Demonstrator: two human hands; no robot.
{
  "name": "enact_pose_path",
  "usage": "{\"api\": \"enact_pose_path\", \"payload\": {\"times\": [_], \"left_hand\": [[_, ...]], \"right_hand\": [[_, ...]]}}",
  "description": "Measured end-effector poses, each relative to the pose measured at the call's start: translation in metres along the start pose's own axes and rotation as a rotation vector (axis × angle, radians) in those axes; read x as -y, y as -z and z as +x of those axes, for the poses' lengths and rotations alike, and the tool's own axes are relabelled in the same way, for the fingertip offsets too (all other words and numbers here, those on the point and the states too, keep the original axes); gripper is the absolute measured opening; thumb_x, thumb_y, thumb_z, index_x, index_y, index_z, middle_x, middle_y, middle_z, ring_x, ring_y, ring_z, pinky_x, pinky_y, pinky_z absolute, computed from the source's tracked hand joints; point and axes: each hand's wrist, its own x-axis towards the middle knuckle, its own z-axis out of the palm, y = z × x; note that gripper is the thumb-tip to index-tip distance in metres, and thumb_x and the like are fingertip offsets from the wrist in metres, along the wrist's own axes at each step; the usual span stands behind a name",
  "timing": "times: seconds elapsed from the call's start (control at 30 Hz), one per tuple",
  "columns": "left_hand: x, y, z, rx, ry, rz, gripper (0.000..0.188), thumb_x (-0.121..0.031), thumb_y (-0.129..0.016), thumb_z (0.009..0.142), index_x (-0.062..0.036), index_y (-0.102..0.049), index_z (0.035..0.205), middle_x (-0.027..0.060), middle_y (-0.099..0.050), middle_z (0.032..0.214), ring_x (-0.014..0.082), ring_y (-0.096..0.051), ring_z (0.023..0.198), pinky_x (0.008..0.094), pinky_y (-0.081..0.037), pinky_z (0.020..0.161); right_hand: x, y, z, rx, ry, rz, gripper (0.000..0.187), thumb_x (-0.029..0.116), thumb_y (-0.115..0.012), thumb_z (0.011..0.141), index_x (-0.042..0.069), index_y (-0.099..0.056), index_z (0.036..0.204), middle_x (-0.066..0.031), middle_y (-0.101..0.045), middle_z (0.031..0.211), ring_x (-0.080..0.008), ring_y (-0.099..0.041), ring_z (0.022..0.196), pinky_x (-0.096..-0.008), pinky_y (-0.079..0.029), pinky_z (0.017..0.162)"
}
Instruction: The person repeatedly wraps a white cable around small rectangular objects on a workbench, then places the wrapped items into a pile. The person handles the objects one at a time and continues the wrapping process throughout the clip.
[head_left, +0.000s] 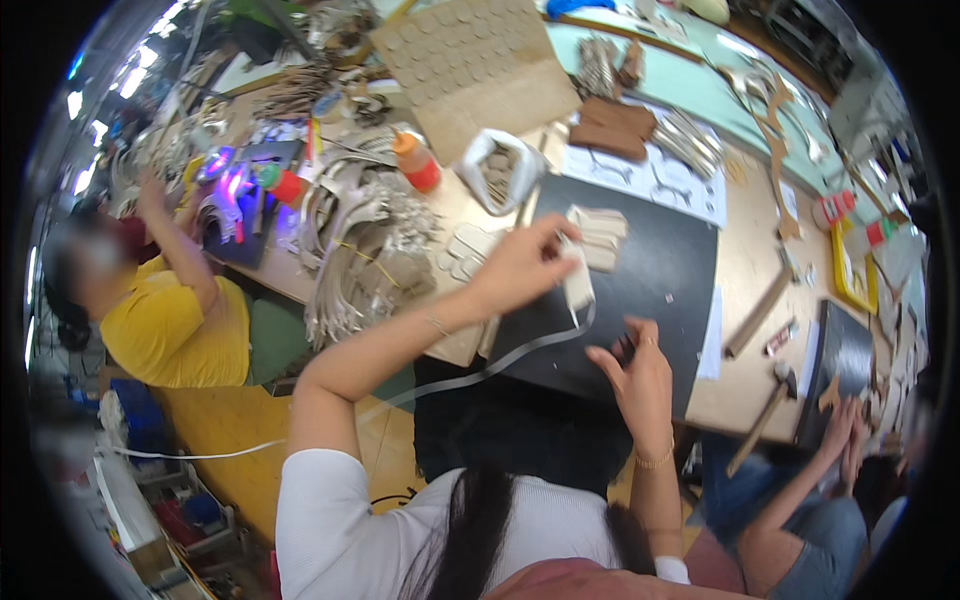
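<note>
Over the black mat (650,250), my left hand (525,265) pinches a small cream-coloured flat piece (578,288). From that piece's lower end a long, narrow pale strip (500,362) curves down and away to the left. A stack of similar cream pieces (603,235) lies just beyond my left fingertips. More rounded pale pieces (465,250) rest on the table left of the mat. My right hand (640,380) hovers over the mat's near right part, thumb and fingers apart, with nothing seen in it.
Bundles of curved pale strips (350,250), an orange-capped bottle (415,160) and a white bag of small pieces (500,170) crowd the left. A hammer (765,415) lies right. Co-workers sit on both sides, one in a yellow shirt (180,325).
</note>
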Motion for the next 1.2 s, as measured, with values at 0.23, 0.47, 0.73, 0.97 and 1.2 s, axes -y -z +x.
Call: {"api": "enact_pose_path", "payload": {"times": [0.23,0.47,0.73,0.97,1.2], "left_hand": [[-0.032,0.026,-0.015,-0.153,-0.289,0.283,0.026,-0.013,-0.076,0.089,-0.0090,-0.069,0.113,-0.0001,-0.065,0.077,0.0129,-0.063,0.074,0.0329,-0.045,0.077],[-0.043,0.026,-0.030,-0.182,-0.439,0.452,0.026,-0.014,-0.078,0.087,-0.0116,-0.070,0.112,-0.0028,-0.067,0.079,0.0100,-0.062,0.072,0.0325,-0.035,0.084],[-0.043,0.027,-0.034,-0.209,-0.482,0.443,0.025,-0.012,-0.078,0.086,-0.0107,-0.071,0.110,-0.0017,-0.070,0.080,0.0101,-0.064,0.070,0.0324,-0.035,0.084],[-0.026,0.032,-0.034,-0.256,-0.413,0.471,0.025,-0.013,-0.077,0.089,-0.0088,-0.070,0.113,0.0004,-0.070,0.079,0.0105,-0.064,0.071,0.0312,-0.040,0.083],[0.017,0.070,-0.026,-0.336,0.279,0.240,0.049,-0.022,-0.079,0.088,-0.0050,-0.064,0.132,0.0143,-0.073,0.103,0.0218,-0.070,0.091,0.0324,-0.052,0.079]], "right_hand": [[0.026,0.002,0.017,0.241,-0.216,0.329,0.032,0.008,-0.073,0.095,-0.003,-0.057,0.120,-0.0172,-0.069,0.120,-0.0148,-0.074,0.079,-0.0265,-0.057,0.060],[0.047,-0.013,0.033,0.303,-0.343,0.636,0.028,0.005,-0.071,0.095,-0.007,-0.057,0.117,-0.0151,-0.064,0.130,-0.0176,-0.076,0.075,-0.0234,-0.059,0.051],[0.042,-0.026,0.040,0.283,-0.323,0.694,0.029,0.006,-0.068,0.096,-0.009,-0.059,0.119,-0.0141,-0.073,0.099,-0.0185,-0.078,0.080,-0.0255,-0.062,0.052],[0.029,-0.029,0.039,0.269,-0.361,0.741,0.029,0.005,-0.067,0.097,-0.009,-0.060,0.121,-0.0126,-0.073,0.094,-0.0180,-0.078,0.081,-0.0244,-0.061,0.053],[0.014,-0.020,0.031,0.197,-0.420,0.718,0.033,0.004,-0.072,0.095,-0.007,-0.057,0.123,-0.0111,-0.070,0.089,-0.0096,-0.068,0.061,-0.0195,-0.051,0.047]]}}
